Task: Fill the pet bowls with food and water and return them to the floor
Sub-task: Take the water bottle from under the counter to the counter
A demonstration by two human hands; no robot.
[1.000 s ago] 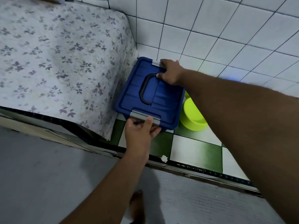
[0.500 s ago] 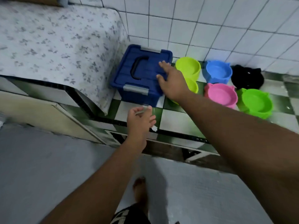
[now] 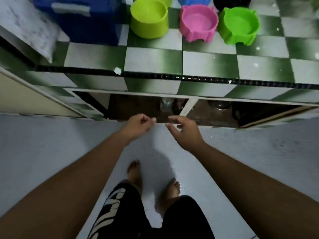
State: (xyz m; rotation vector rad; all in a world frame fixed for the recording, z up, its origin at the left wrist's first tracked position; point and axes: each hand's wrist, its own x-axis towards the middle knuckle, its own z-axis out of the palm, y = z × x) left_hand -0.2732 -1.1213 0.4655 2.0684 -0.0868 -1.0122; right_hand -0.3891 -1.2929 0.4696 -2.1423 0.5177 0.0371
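Several pet bowls stand on a green-and-white checkered counter (image 3: 203, 66): a lime-yellow bowl (image 3: 149, 18), a pink bowl (image 3: 198, 23), a bright green bowl (image 3: 239, 25), and the edges of a blue bowl (image 3: 194, 0) and a black bowl (image 3: 231, 1) at the top. A blue lidded storage box (image 3: 82, 21) stands left of them. My left hand (image 3: 139, 125) and my right hand (image 3: 184, 131) hang low in front of the counter's face, far from the bowls. Both hold nothing; the left fingers are curled loosely, the right fingers are spread.
A floral cloth (image 3: 25, 26) hangs over the counter's left end. Below the counter, open cupboard bays (image 3: 215, 111) hold dim jars and pots. The floor (image 3: 51, 144) is pale grey; my bare feet (image 3: 136, 175) stand on it.
Both hands let go of the blue box and dropped back below the counter edge. The view tilted down, so the box and bowls now sit at the top of the frame.
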